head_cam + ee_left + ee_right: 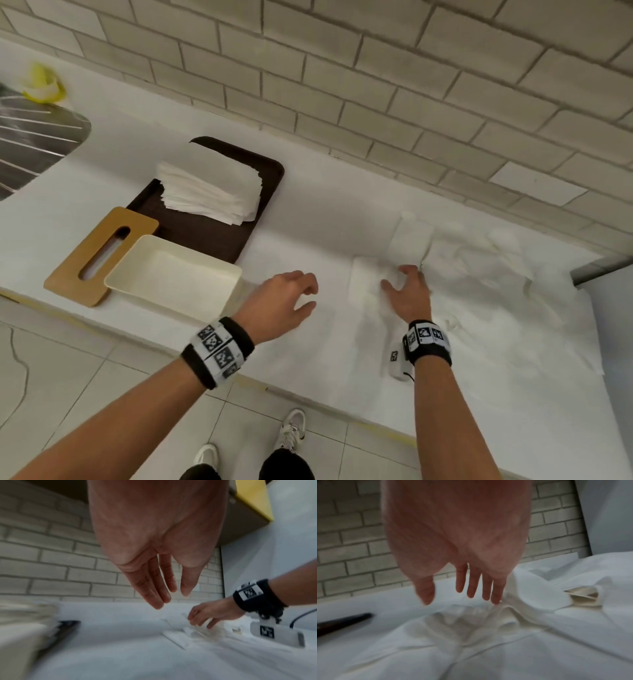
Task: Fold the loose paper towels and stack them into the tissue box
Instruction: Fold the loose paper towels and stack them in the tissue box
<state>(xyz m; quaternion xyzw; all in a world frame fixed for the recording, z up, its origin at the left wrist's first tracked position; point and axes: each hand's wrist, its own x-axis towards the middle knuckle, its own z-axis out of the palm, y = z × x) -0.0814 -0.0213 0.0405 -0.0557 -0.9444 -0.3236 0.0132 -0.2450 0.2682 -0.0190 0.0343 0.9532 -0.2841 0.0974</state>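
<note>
Loose crumpled paper towels (479, 274) spread over the right part of the white counter. My right hand (397, 279) reaches onto their left edge, fingers spread and straight. In the right wrist view my right hand (452, 599) hangs just over a rumpled towel (471, 622), the little fingertip touching it. My left hand (308, 294) hovers over bare counter between the towels and the tissue box, fingers relaxed, holding nothing. The cream tissue box (226, 274) stands open, with nothing in it. A stack of folded towels (209, 188) lies on a dark tray (205, 236).
The wooden slotted lid (68, 274) lies flat left of the box. A steel sink (34, 137) and a yellow object (41, 84) are at the far left. A brick wall runs behind the counter (325, 219). A grey panel (609, 308) closes the right end.
</note>
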